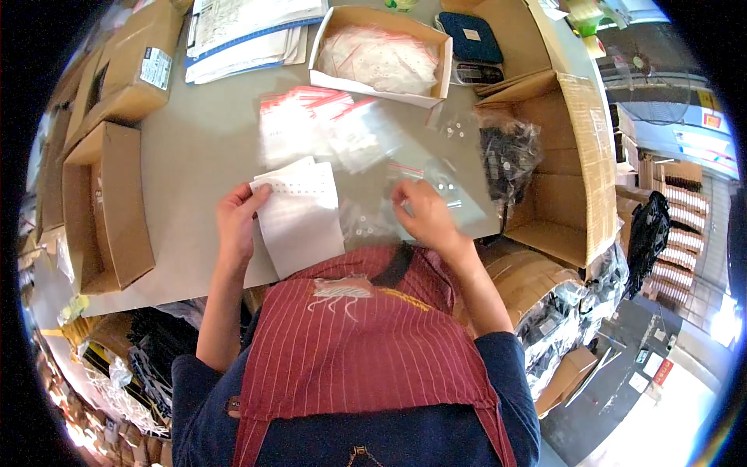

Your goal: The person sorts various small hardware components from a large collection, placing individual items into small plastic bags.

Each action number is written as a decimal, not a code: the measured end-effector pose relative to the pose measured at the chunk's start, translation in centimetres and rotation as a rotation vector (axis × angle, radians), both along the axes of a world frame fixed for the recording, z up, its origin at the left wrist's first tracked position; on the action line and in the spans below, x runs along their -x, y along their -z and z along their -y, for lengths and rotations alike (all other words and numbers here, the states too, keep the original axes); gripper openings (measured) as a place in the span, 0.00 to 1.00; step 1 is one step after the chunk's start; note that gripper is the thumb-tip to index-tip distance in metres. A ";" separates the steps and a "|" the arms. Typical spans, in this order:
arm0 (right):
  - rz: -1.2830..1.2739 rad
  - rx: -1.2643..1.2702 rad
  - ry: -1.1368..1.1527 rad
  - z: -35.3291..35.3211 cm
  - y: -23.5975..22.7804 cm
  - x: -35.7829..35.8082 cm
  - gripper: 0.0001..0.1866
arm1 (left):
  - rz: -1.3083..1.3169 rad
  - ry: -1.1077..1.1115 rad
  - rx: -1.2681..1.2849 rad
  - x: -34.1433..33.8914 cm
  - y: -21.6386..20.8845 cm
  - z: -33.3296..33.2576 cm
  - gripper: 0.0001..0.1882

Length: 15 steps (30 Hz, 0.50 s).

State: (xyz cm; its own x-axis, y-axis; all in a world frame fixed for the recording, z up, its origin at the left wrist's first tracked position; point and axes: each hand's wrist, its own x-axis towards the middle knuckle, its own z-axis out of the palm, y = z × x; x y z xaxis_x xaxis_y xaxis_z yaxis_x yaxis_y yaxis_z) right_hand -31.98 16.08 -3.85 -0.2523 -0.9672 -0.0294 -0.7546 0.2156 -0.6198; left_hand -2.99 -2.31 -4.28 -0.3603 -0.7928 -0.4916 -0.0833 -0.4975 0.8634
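Observation:
My left hand (243, 208) pinches the upper left edge of a white paper sheet (299, 222) between thumb and fingers. Rows of small dark marks run across the sheet's top, and its lower end reaches my red striped apron. To the right, my right hand (426, 214) is closed, thumb and fingertips pressed together; whatever they may hold is too small to make out. Just beyond its fingers lies a clear zip bag (406, 170) with a red strip. Small white pieces (364, 226) lie between the sheet and my right hand. A pile of clear red-striped zip bags (299, 128) lies beyond the sheet.
A white open box (436, 100) of zip bags stands at the back, beside papers on a blue clipboard (257, 39). Cardboard boxes flank the table, one at left (128, 210) and one at right (572, 163). A bag of black parts (507, 163) sits by the right box.

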 end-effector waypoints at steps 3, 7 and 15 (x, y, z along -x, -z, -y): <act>-0.189 0.049 -0.116 0.3 0.1 -0.5 0.08 | 0.017 -0.006 0.003 0.8 -1.2 -0.3 0.11; -0.455 0.115 -0.145 0.4 -0.3 -1.2 0.09 | -0.019 -0.020 -0.001 0.8 -0.8 -0.4 0.11; -0.385 -0.237 0.120 -4.0 -2.2 4.4 0.23 | -0.020 -0.014 0.002 0.1 0.3 -0.4 0.11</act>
State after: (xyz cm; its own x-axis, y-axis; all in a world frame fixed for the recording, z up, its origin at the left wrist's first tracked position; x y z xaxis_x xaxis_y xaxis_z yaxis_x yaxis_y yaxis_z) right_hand -36.37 20.12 -1.63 -0.3982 -0.9083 -0.1279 -0.8810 0.4176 -0.2226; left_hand -3.08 -1.88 -4.58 -0.3590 -0.7989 -0.4826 -0.0590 -0.4967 0.8659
